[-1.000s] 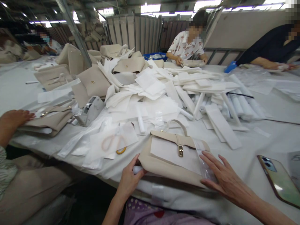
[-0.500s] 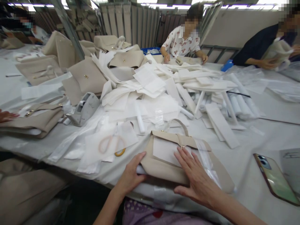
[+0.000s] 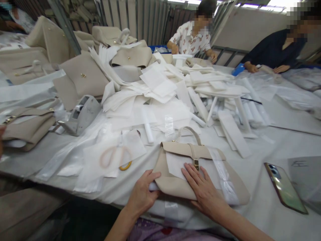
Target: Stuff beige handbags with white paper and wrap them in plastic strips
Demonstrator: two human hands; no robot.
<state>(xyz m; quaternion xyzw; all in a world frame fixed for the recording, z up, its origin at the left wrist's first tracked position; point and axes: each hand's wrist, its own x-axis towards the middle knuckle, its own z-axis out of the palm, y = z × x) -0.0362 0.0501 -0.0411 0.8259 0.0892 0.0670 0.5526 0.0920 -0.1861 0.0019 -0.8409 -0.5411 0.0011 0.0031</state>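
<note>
A beige handbag (image 3: 175,189) lies front up at the table's near edge, its thin handle pointing away from me. White sheet material (image 3: 174,164) covers part of its front, and a clear plastic strip (image 3: 225,180) crosses its right side. The gold buckle (image 3: 196,164) shows below the flap. My left hand (image 3: 144,190) is closed round the bag's lower left corner, where a bit of white stuffing peeks out. Flat on the lower front rests my right hand (image 3: 204,190), fingers stretched just below the buckle.
Scissors (image 3: 125,166) lie partly under translucent sheets left of the bag, near a grey tape dispenser (image 3: 84,115). White sheets (image 3: 157,83) and rolls heap mid-table, with more beige bags (image 3: 82,75) behind. A phone (image 3: 286,189) lies right. Two people (image 3: 193,38) work opposite.
My right hand has slid down off the buckle, uncovering it. The left fingers have closed further round the bag's corner. At the far right, a person has lowered a pale bundle to the table.
</note>
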